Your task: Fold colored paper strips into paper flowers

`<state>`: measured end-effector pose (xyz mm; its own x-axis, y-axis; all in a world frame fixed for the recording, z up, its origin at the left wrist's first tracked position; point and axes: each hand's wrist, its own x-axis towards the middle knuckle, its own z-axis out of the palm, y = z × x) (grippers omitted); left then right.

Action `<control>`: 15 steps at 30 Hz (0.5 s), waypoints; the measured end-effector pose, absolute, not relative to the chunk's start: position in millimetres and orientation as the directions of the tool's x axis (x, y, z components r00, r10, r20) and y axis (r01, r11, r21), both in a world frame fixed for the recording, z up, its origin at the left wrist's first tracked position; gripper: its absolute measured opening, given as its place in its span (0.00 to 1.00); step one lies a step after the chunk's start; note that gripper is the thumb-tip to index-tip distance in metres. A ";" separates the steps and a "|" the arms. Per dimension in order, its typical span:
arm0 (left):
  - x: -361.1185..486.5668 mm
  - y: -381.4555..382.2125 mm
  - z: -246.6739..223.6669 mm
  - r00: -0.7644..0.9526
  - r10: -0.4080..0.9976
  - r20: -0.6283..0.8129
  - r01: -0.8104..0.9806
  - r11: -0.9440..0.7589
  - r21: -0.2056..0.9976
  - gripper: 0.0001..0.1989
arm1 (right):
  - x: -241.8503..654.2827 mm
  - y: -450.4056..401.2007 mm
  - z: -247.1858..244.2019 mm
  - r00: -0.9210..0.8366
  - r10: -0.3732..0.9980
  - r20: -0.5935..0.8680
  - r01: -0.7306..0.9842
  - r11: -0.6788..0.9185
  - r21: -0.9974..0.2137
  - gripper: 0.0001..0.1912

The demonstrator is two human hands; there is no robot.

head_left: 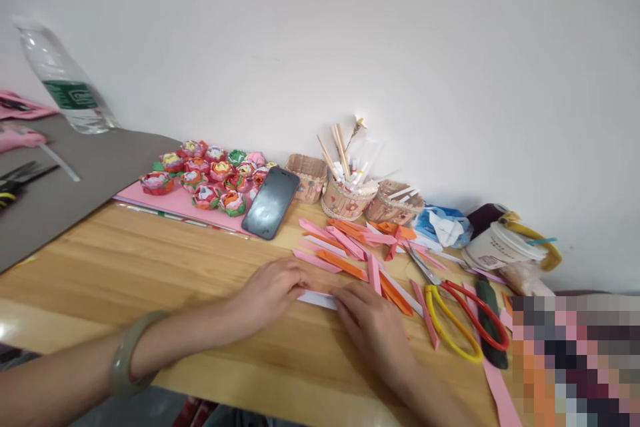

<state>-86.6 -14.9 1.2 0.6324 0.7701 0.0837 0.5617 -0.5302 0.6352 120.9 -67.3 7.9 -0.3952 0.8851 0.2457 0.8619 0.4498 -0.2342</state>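
A white folded paper strip [319,299] lies on the wooden table between my two hands. My left hand [274,292], with a jade-like bangle on the wrist, is closed with its fingertips pinching the strip's left end. Over the right end my right hand [374,328] is closed too, its fingers pressing the strip. Just beyond them lies a loose pile of folded strips, among them an orange strip [343,264] and a pink strip [374,273]. Scissors [453,313] with one yellow and one red handle rest to the right of my right hand.
Several paper flowers [206,197] sit on a pink sheet [157,200], with a phone [271,203] beside them. Small baskets [349,201] line the wall. At right are a dark-green-handled tool [487,313] and a white tub [500,247]; a water bottle [70,90] stands far left.
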 end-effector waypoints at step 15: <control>-86.9 -14.8 -8.9 0.671 0.699 0.248 0.549 -0.693 0.466 0.07 | 129.9 -110.1 30.5 -0.527 0.758 0.384 0.756 0.625 -0.195 0.09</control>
